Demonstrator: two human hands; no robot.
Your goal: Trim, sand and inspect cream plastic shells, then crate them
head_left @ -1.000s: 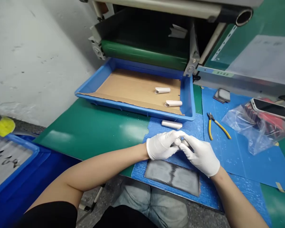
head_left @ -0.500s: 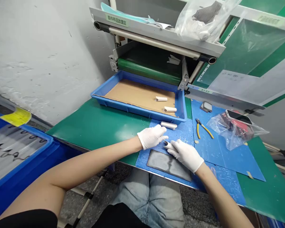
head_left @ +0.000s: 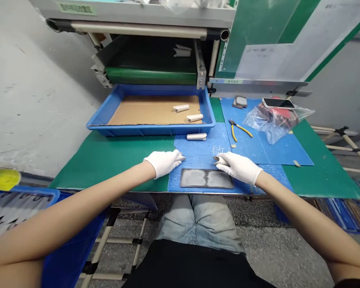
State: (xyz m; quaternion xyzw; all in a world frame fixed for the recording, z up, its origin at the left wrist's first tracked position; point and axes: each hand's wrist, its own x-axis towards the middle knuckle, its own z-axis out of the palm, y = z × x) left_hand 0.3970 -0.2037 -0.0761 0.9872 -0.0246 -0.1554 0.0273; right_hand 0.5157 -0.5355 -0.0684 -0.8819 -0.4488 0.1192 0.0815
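My left hand (head_left: 165, 163), in a white glove, is closed over the left part of the blue mat (head_left: 198, 150). A pale, notched end of a short white tube piece (head_left: 182, 157) sticks out past its fingertips; the rest is hidden. On the right, my gloved right hand (head_left: 240, 166) is wrapped round another white tube piece (head_left: 220, 161), whose open end faces left. Between and below the hands lies a worn grey rectangular pad (head_left: 207, 179), flat on the mat. One more white tube piece (head_left: 196, 137) rests on the mat, just in front of the blue tray.
The blue tray (head_left: 144, 130), lined with cardboard, holds two white tube pieces (head_left: 181, 108) below a green conveyor belt (head_left: 151, 75). Yellow-handled cutters (head_left: 240, 129), small grey pads (head_left: 240, 102) and a phone (head_left: 278, 103) on a plastic bag lie to the right. A blue bin stands at left.
My hands have moved apart, the left one drawing away leftward from the right. A tube end now shows in my left hand. The camera view has turned and shifted.
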